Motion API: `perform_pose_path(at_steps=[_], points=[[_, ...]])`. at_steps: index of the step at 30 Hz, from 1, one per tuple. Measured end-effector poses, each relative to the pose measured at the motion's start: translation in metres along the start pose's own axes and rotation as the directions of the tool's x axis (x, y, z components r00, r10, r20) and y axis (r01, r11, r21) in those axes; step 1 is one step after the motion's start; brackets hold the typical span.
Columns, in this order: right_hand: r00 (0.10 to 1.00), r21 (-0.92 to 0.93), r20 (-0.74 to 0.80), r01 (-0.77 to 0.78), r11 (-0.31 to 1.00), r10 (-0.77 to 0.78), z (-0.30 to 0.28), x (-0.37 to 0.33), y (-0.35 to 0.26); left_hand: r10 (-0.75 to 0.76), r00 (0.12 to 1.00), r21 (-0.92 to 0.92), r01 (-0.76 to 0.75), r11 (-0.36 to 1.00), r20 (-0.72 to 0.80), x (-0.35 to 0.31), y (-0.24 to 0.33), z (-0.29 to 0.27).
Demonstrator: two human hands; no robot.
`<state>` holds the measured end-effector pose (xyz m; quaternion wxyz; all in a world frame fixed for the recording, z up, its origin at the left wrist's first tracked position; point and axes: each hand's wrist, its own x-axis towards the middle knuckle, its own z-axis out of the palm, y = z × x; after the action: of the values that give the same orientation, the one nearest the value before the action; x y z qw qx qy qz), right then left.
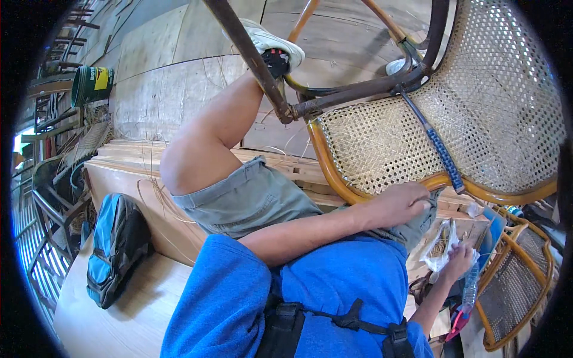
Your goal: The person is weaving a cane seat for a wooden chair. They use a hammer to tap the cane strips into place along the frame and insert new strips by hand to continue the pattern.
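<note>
My left hand is closed over my lap, its fingers curled in beside the orange-brown rattan rim of a woven cane chair; anything inside the grip is hidden. The chair lies tilted in front of me, with dark poles joined to it. Across its weave runs a dark rod with a blue-and-black patterned wrapping. At the lower right, my right hand has its fingers bent onto a crumpled white plastic bag. Thin tan strips show in the bag. A clear plastic bottle lies close to that wrist.
A second cane-and-rattan piece stands at the right, near a pink object. On the left are a blue-and-grey backpack, a dark green bucket and stacked chair frames. Loose cane strands hang by stacked wooden boards.
</note>
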<state>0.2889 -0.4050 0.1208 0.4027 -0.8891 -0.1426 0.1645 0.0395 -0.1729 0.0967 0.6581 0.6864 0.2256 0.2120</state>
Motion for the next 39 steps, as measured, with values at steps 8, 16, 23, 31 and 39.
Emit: perform_pose_path(at_steps=[8, 16, 23, 31, 39], points=[[0.89, 0.056, 0.455, 0.006, 0.998, -0.031, 0.156, -0.059, -0.146, -0.456, 0.889, -0.895, 0.164, 0.414, -0.048, 0.024, -0.001, -0.003], [0.761, 0.019, 0.608, 0.269, 0.963, -0.225, 0.215, -0.071, -0.148, -0.538, 0.843, -0.998, -0.035, -0.056, 0.0, 0.02, -0.053, -0.026], [0.75, 0.021, 0.659, 0.045, 0.999, -0.048, 0.219, -0.07, -0.16, -0.525, 0.847, -0.993, 0.026, -0.113, 0.082, 0.016, -0.051, -0.035], [0.727, 0.02, 0.684, 0.059, 0.998, -0.057, 0.214, -0.061, -0.16, -0.441, 0.897, -0.99, 0.045, 0.13, -0.017, 0.02, -0.049, -0.03], [0.712, 0.066, 0.701, -0.113, 0.991, 0.035, 0.2, -0.059, -0.169, -0.552, 0.834, -0.998, 0.032, 0.056, -0.004, 0.021, -0.043, -0.034]])
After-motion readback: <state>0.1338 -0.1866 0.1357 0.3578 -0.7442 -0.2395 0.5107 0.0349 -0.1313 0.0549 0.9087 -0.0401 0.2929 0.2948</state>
